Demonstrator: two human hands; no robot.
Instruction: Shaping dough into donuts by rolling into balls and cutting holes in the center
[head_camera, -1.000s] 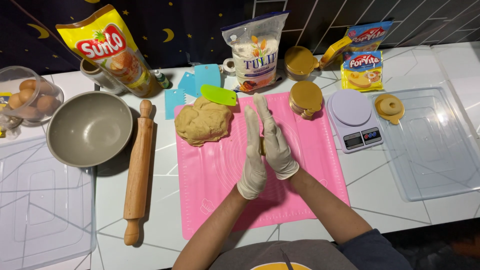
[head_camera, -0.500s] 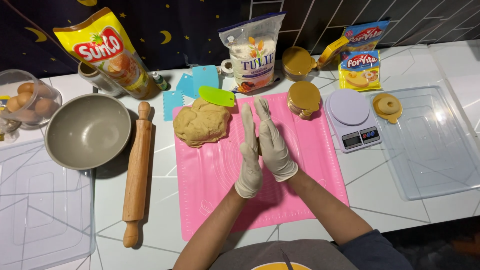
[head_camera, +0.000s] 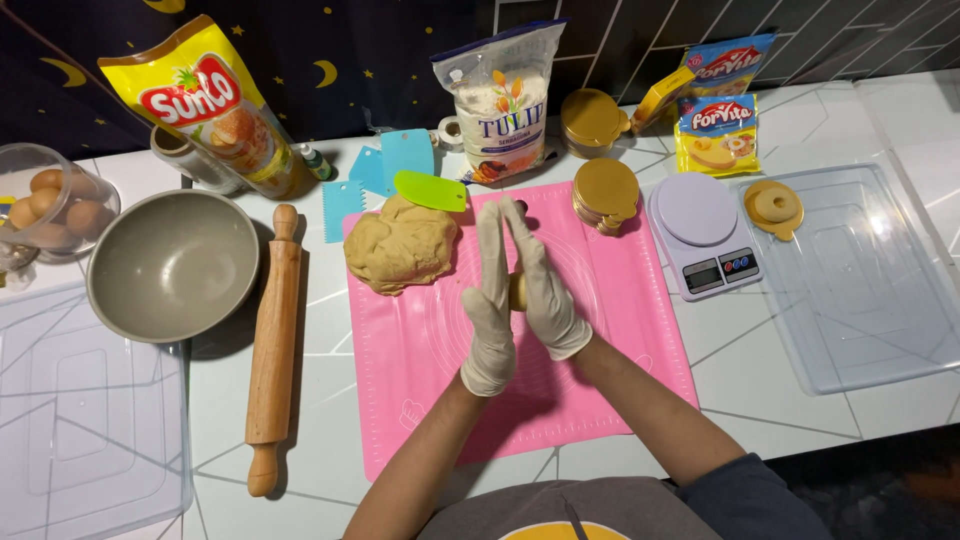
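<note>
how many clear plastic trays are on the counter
2: one clear tray on the far right beside the scale, one clear tray at the lower left below the bowl.

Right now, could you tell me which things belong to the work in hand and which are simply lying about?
In use:
left hand
right hand
small dough piece pressed between the palms
dough lump
pink mat

Lying about:
rolling pin
grey bowl
kitchen scale
eggs

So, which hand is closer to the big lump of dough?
Left. The left hand stands just right of the dough lump; the right hand is pressed against the left, farther away.
</note>
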